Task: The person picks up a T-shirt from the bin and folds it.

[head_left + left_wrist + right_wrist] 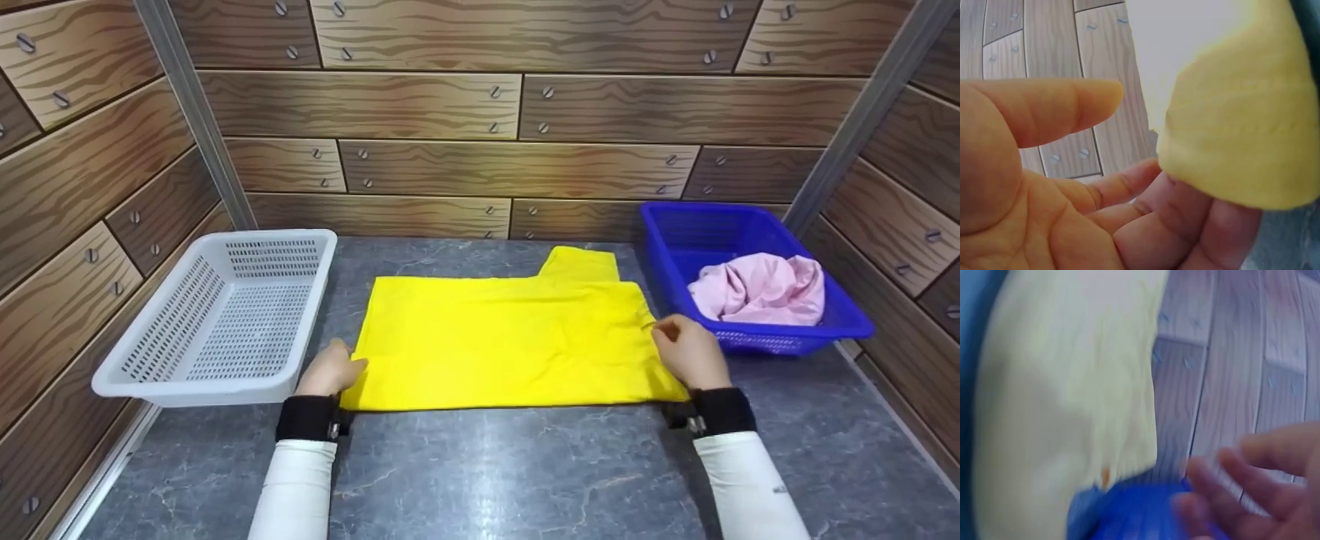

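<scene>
A yellow garment point(495, 345), folded into a wide flat rectangle, lies on the grey table between the hands. A sleeve-like flap point(581, 264) sticks out past its back right edge. My left hand point(330, 370) is at the garment's left edge; in the left wrist view its fingers point(1162, 225) lie under the stitched edge, with the thumb apart from the cloth. My right hand point(690, 352) is beside the right edge. In the right wrist view its fingers point(1241, 495) are loosely bent, blurred and apart from the cloth point(1072, 394).
At the left stands a white perforated basket point(285, 390). A blue basket point(847, 330) at the back right holds a crumpled pink cloth point(761, 289). Wood-patterned walls point(435, 169) enclose the table point(480, 472) at the back and both sides.
</scene>
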Available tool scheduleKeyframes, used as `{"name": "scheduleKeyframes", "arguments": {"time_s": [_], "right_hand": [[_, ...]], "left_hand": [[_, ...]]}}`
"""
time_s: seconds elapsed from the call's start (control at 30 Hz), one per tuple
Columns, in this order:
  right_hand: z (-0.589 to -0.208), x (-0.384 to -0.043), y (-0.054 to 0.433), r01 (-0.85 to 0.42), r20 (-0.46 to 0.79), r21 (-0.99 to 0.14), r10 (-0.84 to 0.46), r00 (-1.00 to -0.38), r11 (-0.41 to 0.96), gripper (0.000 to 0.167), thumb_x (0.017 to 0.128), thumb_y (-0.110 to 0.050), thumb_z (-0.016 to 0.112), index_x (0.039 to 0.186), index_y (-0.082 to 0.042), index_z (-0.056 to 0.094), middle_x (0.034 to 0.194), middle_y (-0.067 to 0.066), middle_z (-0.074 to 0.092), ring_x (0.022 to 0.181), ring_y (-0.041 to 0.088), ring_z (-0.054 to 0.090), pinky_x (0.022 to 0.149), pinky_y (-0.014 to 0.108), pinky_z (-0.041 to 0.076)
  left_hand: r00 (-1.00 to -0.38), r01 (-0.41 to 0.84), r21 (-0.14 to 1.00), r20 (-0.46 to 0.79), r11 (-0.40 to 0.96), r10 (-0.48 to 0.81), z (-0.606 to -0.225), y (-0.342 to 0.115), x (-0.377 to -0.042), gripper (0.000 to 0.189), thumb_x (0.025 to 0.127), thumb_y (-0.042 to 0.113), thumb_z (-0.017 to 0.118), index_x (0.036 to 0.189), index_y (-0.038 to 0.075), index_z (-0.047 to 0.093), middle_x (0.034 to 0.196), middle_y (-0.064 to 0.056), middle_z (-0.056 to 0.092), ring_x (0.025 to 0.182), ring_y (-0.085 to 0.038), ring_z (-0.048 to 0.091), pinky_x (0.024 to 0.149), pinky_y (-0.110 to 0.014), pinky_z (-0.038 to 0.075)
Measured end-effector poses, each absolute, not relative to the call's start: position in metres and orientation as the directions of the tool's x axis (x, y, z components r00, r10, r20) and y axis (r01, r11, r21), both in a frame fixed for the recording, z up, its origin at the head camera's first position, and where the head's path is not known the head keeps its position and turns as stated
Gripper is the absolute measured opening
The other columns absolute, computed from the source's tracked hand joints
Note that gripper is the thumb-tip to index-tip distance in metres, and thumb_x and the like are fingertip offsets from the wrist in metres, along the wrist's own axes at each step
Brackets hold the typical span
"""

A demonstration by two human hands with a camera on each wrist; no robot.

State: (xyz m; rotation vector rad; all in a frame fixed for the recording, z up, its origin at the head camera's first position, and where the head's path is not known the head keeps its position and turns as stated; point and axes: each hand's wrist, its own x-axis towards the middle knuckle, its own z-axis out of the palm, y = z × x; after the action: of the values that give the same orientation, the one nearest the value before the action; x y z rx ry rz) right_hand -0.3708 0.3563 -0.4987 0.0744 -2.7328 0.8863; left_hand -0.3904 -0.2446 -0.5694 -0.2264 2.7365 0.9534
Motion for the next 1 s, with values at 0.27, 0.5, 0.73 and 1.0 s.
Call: {"name": "scheduleKeyframes", "arguments": {"time_s": [0.27,0.5,0.73,1.0], "right_hand": [[-0.485,-0.355,0.376,0.133,-0.211,-0.502,0.028,-0.977,0.855,0.044,0.111,-0.038,0.075,0.086,-0.001,0.074,0.072,0.001,0.061,0.071,0.02,0.058,0.069,0.034,0.048],[-0.486,-0.344,0.371,0.105,-0.173,-0.503,0.019,-0.985,0.858,0.052,0.103,-0.031,0.081,0.061,-0.02,0.052,0.06,-0.008,0.043,0.06,0.015,0.044,0.063,0.031,0.037],[-0.466,-0.332,0.374,0.134,-0.29,-0.497,-0.018,-0.957,0.858,0.055,0.107,-0.029,0.077,0.061,-0.022,0.049,0.06,-0.009,0.039,0.056,0.01,0.037,0.061,0.027,0.032],[-0.519,-0.368,0.416,0.113,-0.349,-0.469,-0.066,-0.935,0.876,0.043,0.095,-0.032,0.086,0.062,-0.021,0.061,0.06,-0.01,0.05,0.057,0.01,0.047,0.059,0.027,0.038]], "left_hand": [[-0.956,-0.241,0.585,-0.282,0.774,-0.083,-0.571,-0.251,-0.389,0.064,0.096,0.001,0.064,0.154,-0.024,0.052,0.123,-0.031,0.07,0.089,-0.036,0.065,0.07,-0.037,0.053],[-0.963,-0.214,0.607,-0.26,0.766,-0.063,-0.574,-0.256,-0.39,0.026,0.095,0.002,0.071,0.118,-0.008,0.064,0.095,-0.015,0.062,0.078,-0.029,0.06,0.066,-0.034,0.05],[-0.968,-0.184,0.582,-0.249,0.792,-0.042,-0.574,-0.261,-0.385,0.021,0.1,0.012,0.081,0.091,0.007,0.062,0.082,-0.006,0.053,0.071,-0.023,0.056,0.064,-0.034,0.049],[-0.963,-0.203,0.556,-0.264,0.806,-0.061,-0.551,-0.249,-0.369,0.043,0.099,0.009,0.081,0.065,0.016,0.055,0.063,0.001,0.048,0.058,-0.018,0.053,0.058,-0.032,0.049]]}}
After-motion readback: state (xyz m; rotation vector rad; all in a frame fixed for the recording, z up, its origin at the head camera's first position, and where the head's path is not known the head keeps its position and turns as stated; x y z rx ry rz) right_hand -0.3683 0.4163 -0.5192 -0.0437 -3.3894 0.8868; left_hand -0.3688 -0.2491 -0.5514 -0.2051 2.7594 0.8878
